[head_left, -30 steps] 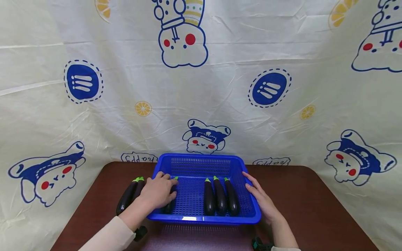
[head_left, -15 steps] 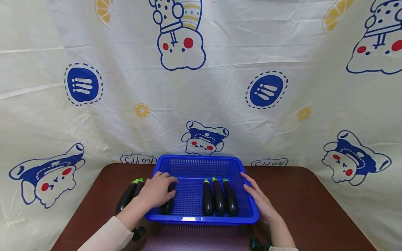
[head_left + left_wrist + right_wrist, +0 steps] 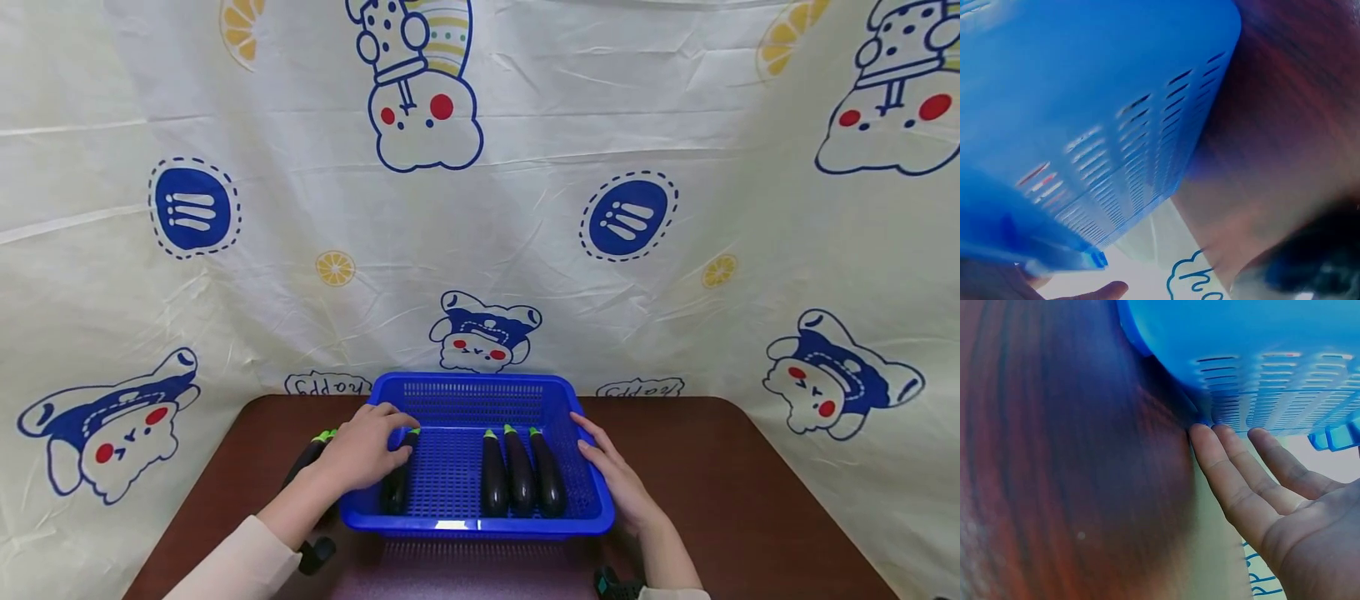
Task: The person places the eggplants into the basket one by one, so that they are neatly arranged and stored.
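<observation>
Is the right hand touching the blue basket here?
Touching. In the right wrist view, straight fingertips of the right hand press against the slotted wall of the blue basket.

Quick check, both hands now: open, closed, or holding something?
Left hand: rests over the blue basket's left rim, by an eggplant; grip cannot be told.
Right hand: open, straight fingers against the basket's right wall.

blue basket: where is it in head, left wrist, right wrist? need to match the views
Head: blue basket at bottom centre, on the brown table.
Left wrist: its slotted side wall fills the upper left.
Right wrist: its slotted wall runs along the top right, straight fingers against it.
Shared landmark: the brown table.
</observation>
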`<action>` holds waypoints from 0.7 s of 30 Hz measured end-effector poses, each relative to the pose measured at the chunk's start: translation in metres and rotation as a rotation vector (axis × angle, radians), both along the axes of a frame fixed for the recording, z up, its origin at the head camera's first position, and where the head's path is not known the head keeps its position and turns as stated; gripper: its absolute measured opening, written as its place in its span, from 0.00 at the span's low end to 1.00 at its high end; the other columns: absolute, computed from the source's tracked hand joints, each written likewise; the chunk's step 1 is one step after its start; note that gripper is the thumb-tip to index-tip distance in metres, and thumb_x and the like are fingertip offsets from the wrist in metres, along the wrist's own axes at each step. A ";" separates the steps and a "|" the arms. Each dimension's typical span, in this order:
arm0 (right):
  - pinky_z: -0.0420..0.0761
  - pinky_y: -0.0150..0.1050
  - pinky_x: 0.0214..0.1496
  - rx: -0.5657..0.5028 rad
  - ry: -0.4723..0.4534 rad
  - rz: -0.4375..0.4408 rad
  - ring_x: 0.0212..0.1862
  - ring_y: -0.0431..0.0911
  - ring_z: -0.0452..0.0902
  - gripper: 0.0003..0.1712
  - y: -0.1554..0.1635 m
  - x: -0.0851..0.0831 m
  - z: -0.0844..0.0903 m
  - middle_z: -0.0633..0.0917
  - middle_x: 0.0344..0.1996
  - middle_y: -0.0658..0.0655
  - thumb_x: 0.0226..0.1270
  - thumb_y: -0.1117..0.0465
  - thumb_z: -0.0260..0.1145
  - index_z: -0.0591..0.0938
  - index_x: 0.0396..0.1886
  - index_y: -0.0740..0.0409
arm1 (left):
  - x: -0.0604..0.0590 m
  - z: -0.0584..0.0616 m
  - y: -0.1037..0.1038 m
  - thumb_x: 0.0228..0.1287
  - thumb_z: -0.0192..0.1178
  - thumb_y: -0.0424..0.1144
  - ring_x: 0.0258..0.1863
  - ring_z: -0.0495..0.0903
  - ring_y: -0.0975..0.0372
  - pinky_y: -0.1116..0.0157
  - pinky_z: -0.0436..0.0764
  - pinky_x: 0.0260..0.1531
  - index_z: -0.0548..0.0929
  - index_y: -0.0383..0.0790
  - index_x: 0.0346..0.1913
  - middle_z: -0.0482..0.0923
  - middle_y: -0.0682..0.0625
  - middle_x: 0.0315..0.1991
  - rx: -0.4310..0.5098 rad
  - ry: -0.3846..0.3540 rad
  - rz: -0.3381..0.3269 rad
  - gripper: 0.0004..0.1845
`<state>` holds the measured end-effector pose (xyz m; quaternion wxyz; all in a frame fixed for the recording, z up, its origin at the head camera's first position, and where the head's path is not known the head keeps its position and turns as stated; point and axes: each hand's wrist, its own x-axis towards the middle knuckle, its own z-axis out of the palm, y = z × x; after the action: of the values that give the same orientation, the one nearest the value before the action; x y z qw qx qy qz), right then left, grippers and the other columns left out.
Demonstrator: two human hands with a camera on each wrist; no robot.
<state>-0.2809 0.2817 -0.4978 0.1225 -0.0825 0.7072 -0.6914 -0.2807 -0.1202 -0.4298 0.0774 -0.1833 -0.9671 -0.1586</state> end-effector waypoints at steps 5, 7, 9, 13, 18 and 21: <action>0.82 0.62 0.58 0.005 0.014 0.002 0.75 0.72 0.62 0.32 0.001 0.000 -0.002 0.53 0.82 0.63 0.85 0.45 0.47 0.53 0.83 0.33 | 0.001 0.007 -0.006 0.66 0.70 0.47 0.57 0.78 0.51 0.48 0.80 0.55 0.88 0.53 0.56 0.83 0.50 0.55 0.013 0.034 -0.004 0.17; 0.82 0.62 0.58 0.009 0.016 0.003 0.75 0.72 0.62 0.32 0.001 0.000 -0.003 0.53 0.82 0.62 0.85 0.44 0.47 0.53 0.83 0.33 | 0.002 0.010 -0.009 0.66 0.69 0.46 0.57 0.78 0.51 0.48 0.79 0.55 0.88 0.52 0.56 0.83 0.50 0.55 0.015 0.044 -0.002 0.17; 0.82 0.62 0.58 0.008 0.017 0.005 0.75 0.72 0.62 0.32 0.001 0.000 -0.003 0.53 0.82 0.62 0.85 0.44 0.47 0.53 0.83 0.33 | 0.003 0.012 -0.012 0.66 0.69 0.46 0.58 0.78 0.50 0.48 0.80 0.55 0.88 0.52 0.56 0.83 0.50 0.55 0.020 0.049 0.002 0.17; 0.82 0.61 0.58 0.006 0.013 0.007 0.75 0.71 0.63 0.32 0.001 0.000 -0.003 0.53 0.82 0.62 0.85 0.44 0.47 0.53 0.83 0.33 | 0.006 0.018 -0.019 0.67 0.67 0.46 0.59 0.78 0.50 0.46 0.80 0.54 0.87 0.51 0.58 0.82 0.49 0.57 0.040 0.030 0.018 0.17; 0.82 0.61 0.58 -0.003 0.008 0.003 0.75 0.72 0.62 0.32 0.001 0.001 -0.002 0.53 0.82 0.62 0.85 0.44 0.47 0.53 0.83 0.33 | 0.007 0.023 -0.027 0.69 0.66 0.45 0.60 0.79 0.47 0.44 0.79 0.56 0.85 0.50 0.61 0.81 0.46 0.60 0.039 0.031 0.017 0.19; 0.82 0.61 0.59 0.000 0.004 0.000 0.75 0.72 0.61 0.32 0.001 0.001 -0.001 0.53 0.82 0.62 0.85 0.44 0.48 0.54 0.83 0.33 | 0.007 0.024 -0.032 0.69 0.66 0.44 0.57 0.81 0.50 0.46 0.81 0.53 0.85 0.49 0.61 0.83 0.46 0.59 0.035 0.051 0.007 0.19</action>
<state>-0.2800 0.2825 -0.4986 0.1210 -0.0837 0.7076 -0.6912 -0.2736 -0.1526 -0.4057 0.1059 -0.1826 -0.9625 -0.1705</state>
